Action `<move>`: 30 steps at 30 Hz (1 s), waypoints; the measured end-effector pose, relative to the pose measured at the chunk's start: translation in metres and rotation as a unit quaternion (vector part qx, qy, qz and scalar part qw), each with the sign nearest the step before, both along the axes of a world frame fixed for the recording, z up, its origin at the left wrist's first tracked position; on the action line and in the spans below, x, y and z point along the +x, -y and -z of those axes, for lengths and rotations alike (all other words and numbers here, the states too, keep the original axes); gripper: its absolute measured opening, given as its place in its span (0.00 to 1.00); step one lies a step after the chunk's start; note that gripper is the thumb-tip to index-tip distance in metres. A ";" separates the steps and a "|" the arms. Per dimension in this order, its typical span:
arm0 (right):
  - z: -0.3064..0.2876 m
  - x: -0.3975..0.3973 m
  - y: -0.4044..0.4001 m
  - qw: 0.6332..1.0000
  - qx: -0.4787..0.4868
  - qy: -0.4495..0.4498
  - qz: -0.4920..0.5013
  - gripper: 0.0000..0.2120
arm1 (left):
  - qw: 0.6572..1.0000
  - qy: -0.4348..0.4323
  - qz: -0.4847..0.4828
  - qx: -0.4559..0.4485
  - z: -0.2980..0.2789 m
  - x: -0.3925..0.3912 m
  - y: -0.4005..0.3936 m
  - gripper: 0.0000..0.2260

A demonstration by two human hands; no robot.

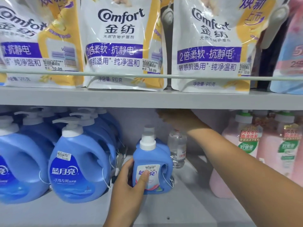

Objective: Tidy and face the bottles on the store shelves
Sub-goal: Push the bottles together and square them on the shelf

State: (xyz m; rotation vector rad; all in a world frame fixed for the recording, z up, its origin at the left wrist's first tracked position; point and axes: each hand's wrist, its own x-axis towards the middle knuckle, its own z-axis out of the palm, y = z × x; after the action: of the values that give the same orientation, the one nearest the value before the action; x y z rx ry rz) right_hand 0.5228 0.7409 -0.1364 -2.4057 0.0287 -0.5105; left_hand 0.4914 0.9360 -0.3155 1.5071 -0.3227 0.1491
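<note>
Holding the small blue detergent bottle (pixel 151 164) upright on the lower shelf (pixel 180 202), I have my left hand (pixel 129 182) wrapped round its left side, the thumb pressed across the front label just under the white price sticker. The bottle stands about midway along the shelf, a little back from the front edge, its label facing me and its white cap on top. A second white cap shows right behind it.

My right hand (pixel 170 117) reaches far toward the back of the shelf, up close under the shelf board (pixel 147 98) above; it is blurred and in shadow, so I cannot tell whether it is open or gripping anything. Below that forearm, just beside and behind the small bottle on its right, stands a clear plastic bottle (pixel 177 148) with a red-printed label.

Toward the left end of the lower shelf stand large blue pump bottles (pixel 78 167) in rows running to the back, the front ones facing me. Toward the right end are pink bottles (pixel 278 151) with green and red labels. On the upper shelf, white and yellow Comfort refill pouches (pixel 121 45) stand side by side behind a thin rail (pixel 147 75).
</note>
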 end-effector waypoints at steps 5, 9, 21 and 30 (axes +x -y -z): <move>0.006 0.002 0.022 0.958 -0.214 -0.123 0.145 0.20 | 0.999 -0.004 -0.008 -0.054 -0.001 -0.001 0.001 0.17; 0.019 0.012 0.030 0.947 -0.228 -0.149 0.168 0.19 | 0.998 0.010 0.010 -0.062 -0.005 -0.005 0.002 0.16; 0.007 -0.099 -0.012 0.934 -0.271 -0.113 0.203 0.17 | 0.968 0.246 -0.046 0.028 -0.001 -0.069 0.011 0.21; 0.011 -0.139 -0.043 0.989 -0.068 -0.107 0.079 0.25 | 0.985 0.124 0.070 0.102 -0.006 -0.076 0.043 0.44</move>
State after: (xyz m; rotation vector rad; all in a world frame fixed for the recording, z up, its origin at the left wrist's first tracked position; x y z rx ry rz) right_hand 0.3836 0.7835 -0.1476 -2.5956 0.2882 -0.3325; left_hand 0.4157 0.8932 -0.3094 1.6638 -0.6597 0.1971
